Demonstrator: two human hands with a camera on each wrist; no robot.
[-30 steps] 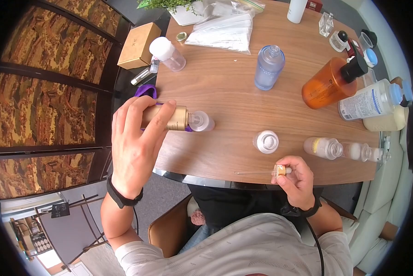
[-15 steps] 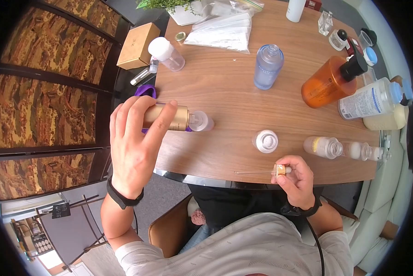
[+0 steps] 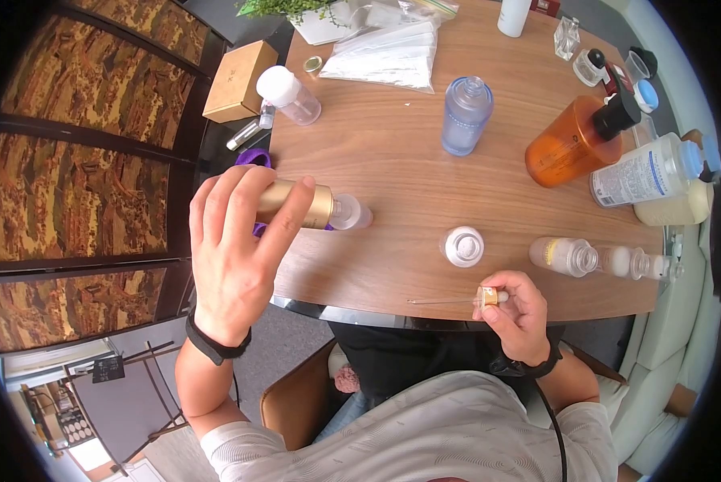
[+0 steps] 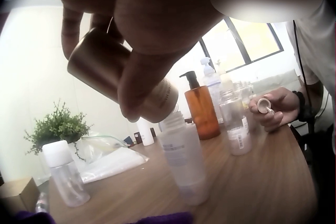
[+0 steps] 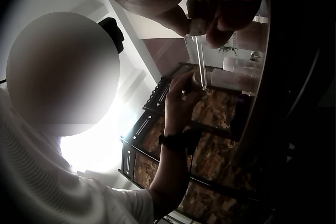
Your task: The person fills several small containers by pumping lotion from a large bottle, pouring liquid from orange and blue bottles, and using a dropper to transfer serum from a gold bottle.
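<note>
My left hand (image 3: 240,241) grips a gold bottle (image 3: 316,206) and holds it tipped, mouth downward. Its mouth meets the open neck of an upright translucent bottle (image 4: 185,163) standing on the table. In the left wrist view, liquid shows low inside that translucent bottle. Near the table's front edge, my right hand (image 3: 523,317) pinches a dropper (image 3: 490,297) by its gold-collared cap. The dropper's thin glass tube points left, and in the right wrist view it extends past the fingertips. Left of the dropper and farther in stands an open clear bottle (image 3: 464,247).
Several clear bottles (image 3: 565,257) line the right front. A blue bottle (image 3: 468,116), an orange pump bottle (image 3: 573,145) and a white pump bottle (image 3: 637,175) stand farther back. A white-capped bottle (image 3: 300,104), a cardboard box (image 3: 238,79) and a plastic bag (image 3: 384,56) lie beyond the left hand.
The gold bottle has tipped a little more and its mouth end has shifted slightly right over the translucent bottle. My right hand and the dropper stay in place.
</note>
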